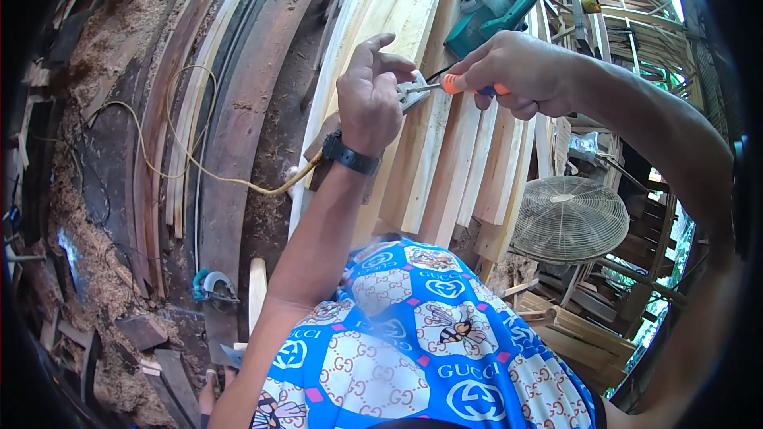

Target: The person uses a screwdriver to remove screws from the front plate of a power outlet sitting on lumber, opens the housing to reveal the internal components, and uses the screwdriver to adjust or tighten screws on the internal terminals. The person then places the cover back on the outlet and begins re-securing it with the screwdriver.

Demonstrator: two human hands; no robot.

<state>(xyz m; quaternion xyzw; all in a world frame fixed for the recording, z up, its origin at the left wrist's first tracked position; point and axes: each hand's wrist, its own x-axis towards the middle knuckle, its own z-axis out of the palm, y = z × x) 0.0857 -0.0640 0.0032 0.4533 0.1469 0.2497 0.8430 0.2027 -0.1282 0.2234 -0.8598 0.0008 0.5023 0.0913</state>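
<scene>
My right hand (517,71) is closed around a screwdriver (456,84) with an orange and blue handle. Its metal shaft points left, to a small white piece (412,94) that looks like an electrical fitting. Against this piece my left hand (371,95) is bent, its fingers curled and partly raised; it seems to steady the piece on the pale boards (405,12), though the contact is partly hidden. A yellow cord (262,189) runs under my left wrist. Just beyond my right hand lies a green power tool (489,16), with a dark cable near the white piece.
Long pale planks (445,183) lie side by side below my hands. A round wire-caged fan (568,218) stands at the right. Darker timbers (238,123) and wood shavings (119,262) cover the left side, where another teal tool (214,286) rests on a board.
</scene>
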